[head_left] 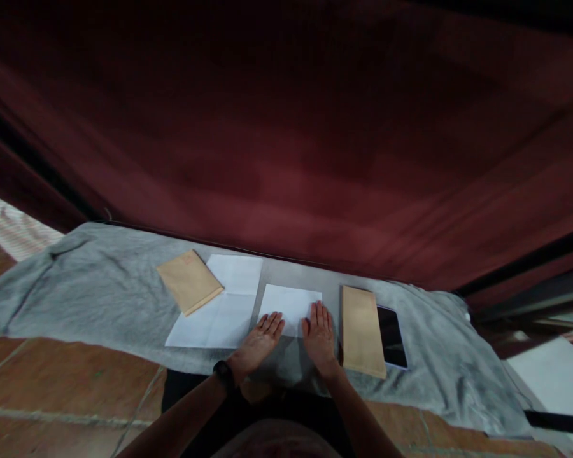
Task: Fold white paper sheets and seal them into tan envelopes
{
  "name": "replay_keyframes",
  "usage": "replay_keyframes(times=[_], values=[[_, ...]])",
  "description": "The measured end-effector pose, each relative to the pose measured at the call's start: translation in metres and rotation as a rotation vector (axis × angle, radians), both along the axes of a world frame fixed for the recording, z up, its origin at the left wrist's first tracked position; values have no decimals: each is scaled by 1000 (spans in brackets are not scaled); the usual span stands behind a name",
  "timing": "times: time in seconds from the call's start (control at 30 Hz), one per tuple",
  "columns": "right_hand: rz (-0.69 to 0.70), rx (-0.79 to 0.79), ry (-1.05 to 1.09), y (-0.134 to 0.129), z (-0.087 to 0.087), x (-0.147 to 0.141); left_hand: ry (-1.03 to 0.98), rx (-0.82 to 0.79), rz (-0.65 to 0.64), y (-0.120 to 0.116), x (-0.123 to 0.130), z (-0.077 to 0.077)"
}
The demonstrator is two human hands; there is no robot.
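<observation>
A white sheet of paper (292,304), seemingly folded in half, lies flat on the grey cloth in front of me. My left hand (263,337) rests with its fingers stretched out on the sheet's lower left corner. On the lower right part of it lies my right hand (319,332), flat, fingers pointing away from me. Left of these, a larger white sheet (233,318) with crease lines is spread out, partly covered by a brown paper envelope (188,280). Just right of my right hand lies a stack of brown envelopes (363,331).
A dark-screened tablet or phone (391,337) is partly under the right-hand envelopes. Grey cloth (100,286) covers the narrow surface. A dark red fabric wall (286,159) rises right behind it. Tiled floor (76,381) shows below, and a white panel (558,375) stands far right.
</observation>
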State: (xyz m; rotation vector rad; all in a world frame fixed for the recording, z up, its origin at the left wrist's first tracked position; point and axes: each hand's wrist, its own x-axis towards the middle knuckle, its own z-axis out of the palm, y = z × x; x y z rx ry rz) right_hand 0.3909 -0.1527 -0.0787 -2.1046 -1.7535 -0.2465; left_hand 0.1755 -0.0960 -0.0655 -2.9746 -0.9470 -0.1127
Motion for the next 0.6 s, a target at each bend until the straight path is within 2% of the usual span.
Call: replay_keyframes(times=[0.17, 0.33, 0.47, 0.6], values=[[-2, -2, 5, -2, 2, -4, -43, -33, 38, -5, 0, 10], [152, -58, 39, 5, 5, -25, -171, -67, 114, 5, 24, 18], [166, -79, 37, 6, 5, -36, -206, -58, 173, 25, 48, 14], [117, -26, 38, -2, 2, -32, -187, -17, 265, 42, 59, 8]])
